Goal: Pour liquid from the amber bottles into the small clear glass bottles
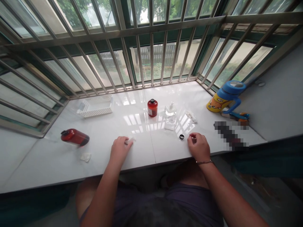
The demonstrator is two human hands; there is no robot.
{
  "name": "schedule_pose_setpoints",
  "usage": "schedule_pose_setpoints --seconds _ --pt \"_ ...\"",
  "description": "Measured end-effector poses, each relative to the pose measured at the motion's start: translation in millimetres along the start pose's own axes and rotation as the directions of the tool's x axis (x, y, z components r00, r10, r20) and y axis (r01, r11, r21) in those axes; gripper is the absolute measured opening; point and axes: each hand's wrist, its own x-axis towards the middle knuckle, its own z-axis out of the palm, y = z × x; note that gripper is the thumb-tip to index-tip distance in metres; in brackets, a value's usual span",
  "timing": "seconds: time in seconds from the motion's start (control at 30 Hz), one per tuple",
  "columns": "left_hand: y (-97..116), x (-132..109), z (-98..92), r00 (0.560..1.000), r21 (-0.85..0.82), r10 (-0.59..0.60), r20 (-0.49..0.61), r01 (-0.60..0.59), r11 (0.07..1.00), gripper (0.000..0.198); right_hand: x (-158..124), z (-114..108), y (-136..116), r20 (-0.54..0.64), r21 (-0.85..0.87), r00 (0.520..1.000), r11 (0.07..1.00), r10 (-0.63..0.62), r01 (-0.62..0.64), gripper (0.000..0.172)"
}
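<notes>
My left hand [120,148] rests at the front of the white tabletop, its fingers pinched on a small clear plastic piece [132,139]; its exact kind is too blurred to tell. To the right, my right hand [199,146] is curled near the table's edge, and whatever its fingers hold is hidden. Just left of that hand lies a black ring [181,136], apart from the fingers. Farther back stands a red bottle [152,109] with a black top. Beside it are a clear container [170,109] and a clear plastic packet [170,122].
Another red bottle [75,137] lies on its side at left, near a crumpled clear wrapper [85,157]. A white basket [96,108] sits behind. Small whitish pieces [191,117] lie right of centre. A blue-and-yellow flask [223,97] and a pixelated dark object [230,135] are at right.
</notes>
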Motion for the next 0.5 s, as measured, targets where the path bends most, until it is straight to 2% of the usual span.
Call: schedule_pose_setpoints --seconds 0.07,0.13,0.2,0.27,0.43,0.5 --pt "-13 -14 -2.6 0.995 -0.044 0.095 0.029 -0.093 0.995 0.027 0 0 0 0.002 -0.001 1.000 1.000 0.002 -0.002 0.009" --pt "-20 -24 -4.4 0.989 -0.073 0.142 -0.029 -0.143 0.987 0.036 -1 0 0 0.004 -0.001 1.000 1.000 0.004 -0.004 0.010" --pt "-22 -30 -5.7 0.986 -0.056 0.118 -0.121 -0.126 0.990 0.038 -1 0 0 0.004 -0.002 1.000 1.000 0.007 -0.007 0.010" --pt "-18 -30 -6.4 0.984 -0.016 0.063 -0.165 -0.067 0.998 0.036 -1 0 0 0.004 -0.004 1.000 1.000 0.010 -0.010 0.010" --pt "2 -16 -3.4 0.998 0.054 0.009 -0.069 -0.005 0.999 0.019 0 -1 -2 0.003 -0.007 1.000 1.000 0.009 -0.009 0.011" --pt "12 -9 -1.5 0.999 0.093 -0.011 -0.036 0.015 0.996 0.019 0 -1 -2 0.006 -0.007 1.000 1.000 0.009 -0.009 0.010"
